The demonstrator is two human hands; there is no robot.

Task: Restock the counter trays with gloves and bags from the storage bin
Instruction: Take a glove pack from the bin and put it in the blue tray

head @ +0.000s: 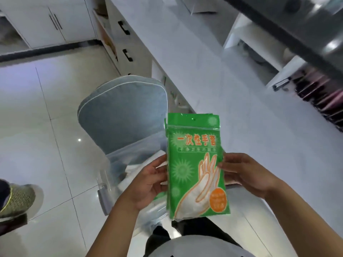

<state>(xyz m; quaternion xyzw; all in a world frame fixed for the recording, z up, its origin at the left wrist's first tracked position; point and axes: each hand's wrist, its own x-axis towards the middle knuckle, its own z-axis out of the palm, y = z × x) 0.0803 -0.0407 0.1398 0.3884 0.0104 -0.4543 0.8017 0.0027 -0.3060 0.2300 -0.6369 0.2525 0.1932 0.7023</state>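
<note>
A stack of green glove packets [194,164], printed with a white hand outline and orange lettering, is held upright in front of me. My left hand [146,184] grips its left edge and my right hand [246,173] grips its right edge. Below the packets sits a clear plastic storage bin [118,175] on a chair, with pale bags inside it. The white counter [232,86] runs along the right. The counter trays are blurred at the far right [319,101].
A grey padded chair back [122,112] stands behind the bin. White cabinets with black handles [126,41] line the counter's side. Another person's shoe [16,201] rests on the tiled floor at the left. A dark shelf overhangs the upper right.
</note>
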